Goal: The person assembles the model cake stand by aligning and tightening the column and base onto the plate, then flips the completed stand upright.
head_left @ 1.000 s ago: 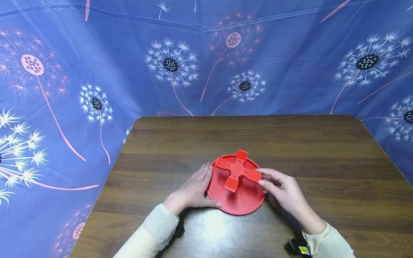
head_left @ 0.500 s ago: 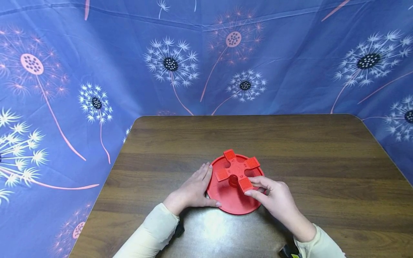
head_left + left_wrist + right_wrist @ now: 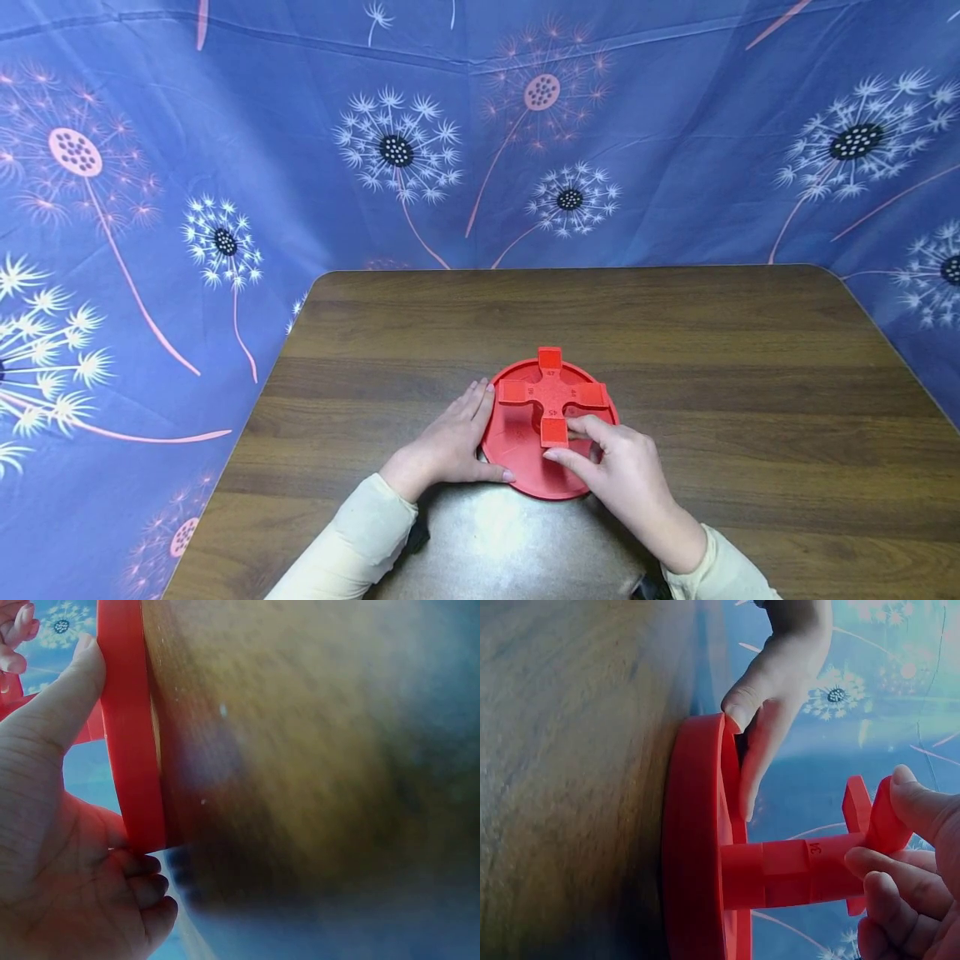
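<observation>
A red round base (image 3: 521,471) with a raised rim lies on the table. From its middle rises a post (image 3: 780,871), marked 34 in the right wrist view, topped by a red four-armed cross piece (image 3: 551,392) with numbers on its arms. My right hand (image 3: 630,471) pinches the near arm of the cross between thumb and fingers. At the base's left side, my left hand (image 3: 453,437) holds the rim, its thumb at the front and its fingers along the back left. In the left wrist view the thumb (image 3: 79,686) lies against the red rim (image 3: 135,727).
The brown wood-grain table (image 3: 750,375) extends around the base, its far corners rounded. A blue cloth (image 3: 465,167) with dandelion prints hangs behind it and along the left side.
The cross piece has turned clockwise, its gripped arm coming from the right round to the front. My right hand has moved left and nearer with it; the left hand and base have stayed put.
</observation>
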A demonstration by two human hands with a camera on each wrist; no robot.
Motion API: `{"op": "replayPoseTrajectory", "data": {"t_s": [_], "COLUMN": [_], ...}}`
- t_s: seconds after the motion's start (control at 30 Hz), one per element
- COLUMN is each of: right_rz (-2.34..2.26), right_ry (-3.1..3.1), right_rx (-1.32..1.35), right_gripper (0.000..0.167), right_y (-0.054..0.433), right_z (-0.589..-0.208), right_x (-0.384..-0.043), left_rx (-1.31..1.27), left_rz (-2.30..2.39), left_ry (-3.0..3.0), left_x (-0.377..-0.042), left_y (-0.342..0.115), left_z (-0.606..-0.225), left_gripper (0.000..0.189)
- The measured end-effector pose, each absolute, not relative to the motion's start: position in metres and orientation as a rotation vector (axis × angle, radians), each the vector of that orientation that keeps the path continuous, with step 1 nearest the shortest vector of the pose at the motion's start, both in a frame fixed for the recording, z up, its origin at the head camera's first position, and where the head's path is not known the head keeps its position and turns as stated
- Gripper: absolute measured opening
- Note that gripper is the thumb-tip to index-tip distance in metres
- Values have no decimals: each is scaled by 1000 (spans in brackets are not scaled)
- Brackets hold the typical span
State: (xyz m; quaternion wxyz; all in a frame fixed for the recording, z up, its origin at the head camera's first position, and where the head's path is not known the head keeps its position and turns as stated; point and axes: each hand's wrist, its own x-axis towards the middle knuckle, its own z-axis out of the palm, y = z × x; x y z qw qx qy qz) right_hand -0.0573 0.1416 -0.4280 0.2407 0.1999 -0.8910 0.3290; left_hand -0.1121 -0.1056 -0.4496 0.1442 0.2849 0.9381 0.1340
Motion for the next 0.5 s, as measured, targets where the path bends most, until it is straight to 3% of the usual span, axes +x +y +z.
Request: {"op": "replayPoseTrajectory", "data": {"t_s": [0.23,0.5], "right_rz": [914,1114], "right_ry": [-2415,-2275], "right_rx": [559,473], "right_gripper": [46,36], "right_y": [148,172], "right_z": [-422,-418], "right_x": [-57,-72], "left_rx": [825,811], "left_rz": [394,402], "left_ry": [2705,2694], "left_x": [-111,-111], "left_y": [-105,-106], "left_z": [-450,-449], "left_gripper": [123,122]}}
